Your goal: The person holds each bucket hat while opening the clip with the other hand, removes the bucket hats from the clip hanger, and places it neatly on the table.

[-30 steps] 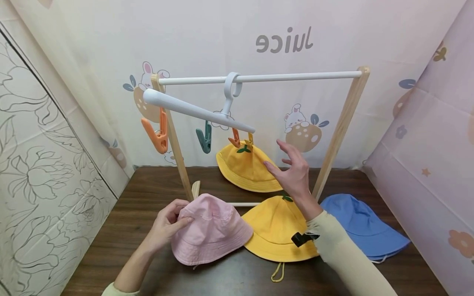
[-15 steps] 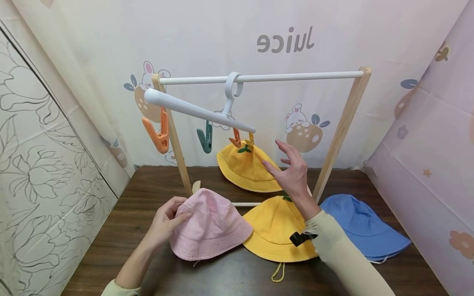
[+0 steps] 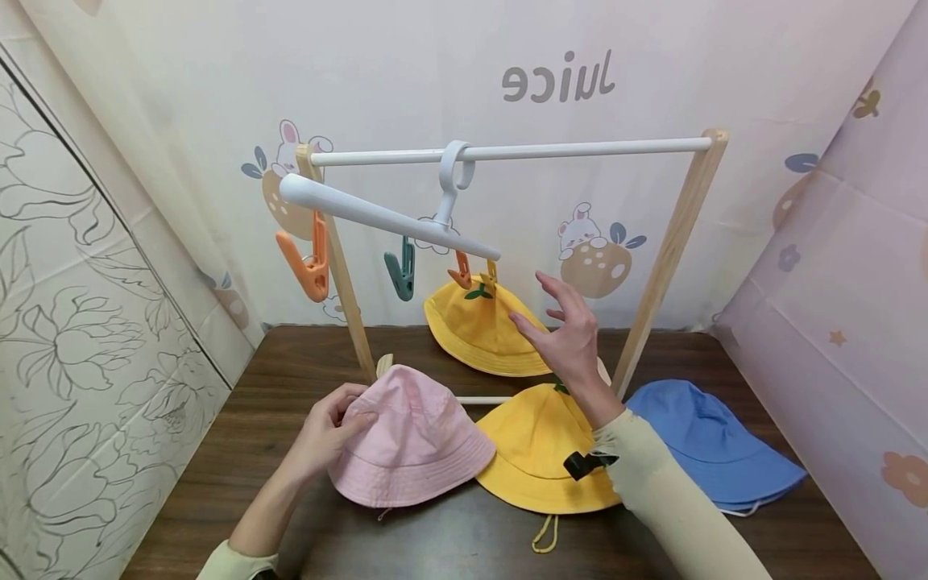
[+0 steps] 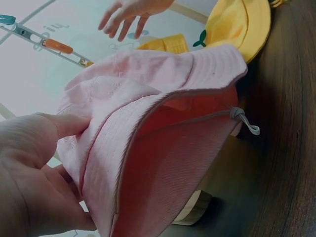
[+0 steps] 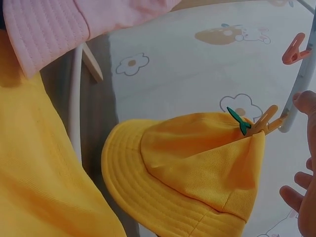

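Observation:
My left hand (image 3: 326, 431) pinches the side of a pink bucket hat (image 3: 413, 443), thumb outside; the left wrist view shows the hat's open underside and a knotted cord (image 4: 244, 120). My right hand (image 3: 569, 334) is raised with fingers spread and slightly bent, holding nothing. It is near one end of a white hanger (image 3: 370, 213) and beside a yellow hat (image 3: 486, 330) with a green sprout. In the right wrist view a yellow clip (image 5: 266, 121) grips that hat's top. A green clip (image 3: 402, 270) and two orange clips, one a large orange clip (image 3: 312, 258), hang from the hanger without hats.
The hanger hooks over the white rod (image 3: 580, 150) of a wooden-sided rack (image 3: 670, 250). A second yellow hat (image 3: 544, 451) lies on the dark wooden table (image 3: 239, 451), partly behind the pink hat's brim and my right forearm. A blue hat (image 3: 710, 443) rests at the right.
The pink hat has risen slightly and shifted a little left in my left hand. My right hand has drifted slightly left. Hanger and clipped yellow hat have stayed put.

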`<state>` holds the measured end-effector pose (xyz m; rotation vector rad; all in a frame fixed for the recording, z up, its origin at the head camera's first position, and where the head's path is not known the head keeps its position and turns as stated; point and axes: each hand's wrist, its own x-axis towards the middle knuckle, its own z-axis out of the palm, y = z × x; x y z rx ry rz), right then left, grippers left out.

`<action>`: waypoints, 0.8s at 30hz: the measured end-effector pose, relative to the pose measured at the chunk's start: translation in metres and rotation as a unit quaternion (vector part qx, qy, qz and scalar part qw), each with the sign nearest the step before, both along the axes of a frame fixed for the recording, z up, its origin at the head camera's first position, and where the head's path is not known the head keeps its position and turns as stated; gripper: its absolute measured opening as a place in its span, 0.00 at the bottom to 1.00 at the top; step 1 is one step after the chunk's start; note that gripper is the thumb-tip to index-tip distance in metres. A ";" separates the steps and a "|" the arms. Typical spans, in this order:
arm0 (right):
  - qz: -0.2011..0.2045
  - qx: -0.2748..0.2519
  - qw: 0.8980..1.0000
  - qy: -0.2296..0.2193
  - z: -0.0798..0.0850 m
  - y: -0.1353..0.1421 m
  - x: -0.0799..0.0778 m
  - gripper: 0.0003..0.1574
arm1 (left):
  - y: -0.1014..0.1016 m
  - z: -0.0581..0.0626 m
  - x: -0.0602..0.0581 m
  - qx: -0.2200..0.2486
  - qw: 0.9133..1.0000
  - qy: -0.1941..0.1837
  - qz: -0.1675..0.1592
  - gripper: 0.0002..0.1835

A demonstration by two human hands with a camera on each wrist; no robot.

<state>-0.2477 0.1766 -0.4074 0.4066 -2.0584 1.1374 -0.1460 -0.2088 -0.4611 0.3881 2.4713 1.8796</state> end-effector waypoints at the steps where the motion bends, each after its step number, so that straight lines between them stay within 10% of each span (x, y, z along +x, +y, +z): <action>1: -0.001 0.000 1.000 0.001 0.000 0.000 0.000 0.46 | 0.000 0.000 -0.001 -0.003 1.000 -0.002 0.001 0.16; 24: 0.005 -0.008 1.000 0.004 0.005 -0.002 -0.008 0.46 | 0.004 0.000 -0.013 -0.110 0.991 -0.077 0.018 0.17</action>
